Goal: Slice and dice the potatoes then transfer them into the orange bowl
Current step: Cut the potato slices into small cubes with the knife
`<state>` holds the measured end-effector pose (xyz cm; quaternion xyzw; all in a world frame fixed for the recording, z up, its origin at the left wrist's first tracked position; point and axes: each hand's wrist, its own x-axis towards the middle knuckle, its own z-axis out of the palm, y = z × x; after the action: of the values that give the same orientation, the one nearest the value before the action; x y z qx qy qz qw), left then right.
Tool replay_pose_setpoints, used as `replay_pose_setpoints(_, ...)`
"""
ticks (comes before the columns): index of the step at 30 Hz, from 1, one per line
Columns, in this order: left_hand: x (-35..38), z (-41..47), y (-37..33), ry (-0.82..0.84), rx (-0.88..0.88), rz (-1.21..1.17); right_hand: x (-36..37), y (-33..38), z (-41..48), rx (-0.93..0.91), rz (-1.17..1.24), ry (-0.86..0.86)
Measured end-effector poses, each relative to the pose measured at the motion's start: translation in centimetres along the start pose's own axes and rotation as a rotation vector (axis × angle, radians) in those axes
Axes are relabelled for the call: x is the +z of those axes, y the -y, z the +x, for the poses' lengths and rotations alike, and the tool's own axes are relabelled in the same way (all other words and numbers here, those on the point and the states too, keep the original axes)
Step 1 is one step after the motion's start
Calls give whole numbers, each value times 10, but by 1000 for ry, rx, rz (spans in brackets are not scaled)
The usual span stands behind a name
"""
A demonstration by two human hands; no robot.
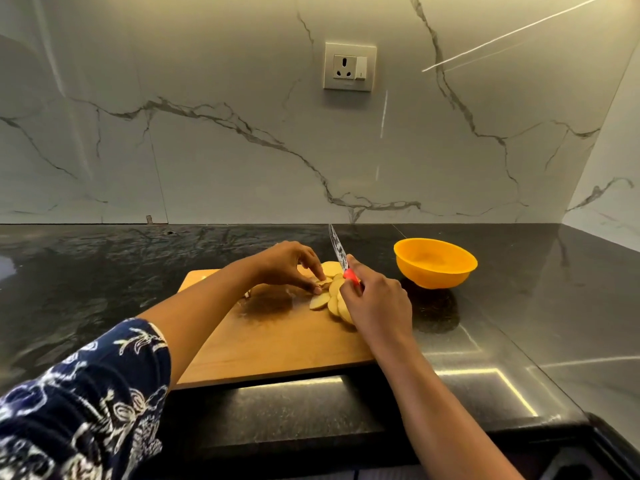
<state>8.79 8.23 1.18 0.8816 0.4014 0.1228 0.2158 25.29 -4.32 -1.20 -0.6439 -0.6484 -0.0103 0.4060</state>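
Dicing step, I judge: L hand [294, 268] pinches potato slices [334, 296] near board's [270, 341] right edge, R hand [375, 303] grips knife [337, 249] w/ blade raised; next needs blade lowered across them.

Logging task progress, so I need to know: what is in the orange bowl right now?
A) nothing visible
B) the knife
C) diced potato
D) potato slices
A: the orange bowl shows a bare inside, while the potato slices lie on the cutting board and the right hand holds the knife.
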Motion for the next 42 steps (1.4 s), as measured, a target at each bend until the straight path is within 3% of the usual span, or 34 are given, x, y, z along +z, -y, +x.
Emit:
replay_pose_setpoints(8,2,3,-1,28,-23,-104,-2,0,-1,9,-23,-10)
replay_pose_setpoints(13,-18,-30,-2,-36,-8,48,-5,3,-5,-2,-18,3)
replay_pose_setpoints(20,-27,-92,7,182,-55,-10,-7,22,-19,-47,-81,90)
replay_pose_setpoints(24,-19,-101,11,-21,-14,2,-8,31,-26,-68,-122,165)
replay_pose_setpoints(27,-15,-115,19,-172,34,152,-8,36,-34,-78,-149,216)
replay_pose_setpoints(29,-10,-126,25,-234,157,261,-8,40,-40,-91,-162,248)
replay_pose_setpoints(33,4,-139,29,-222,382,415,-5,51,-49,-110,-176,310)
replay_pose_setpoints(42,9,-140,30,-178,379,512,-8,65,-54,-132,-225,397)
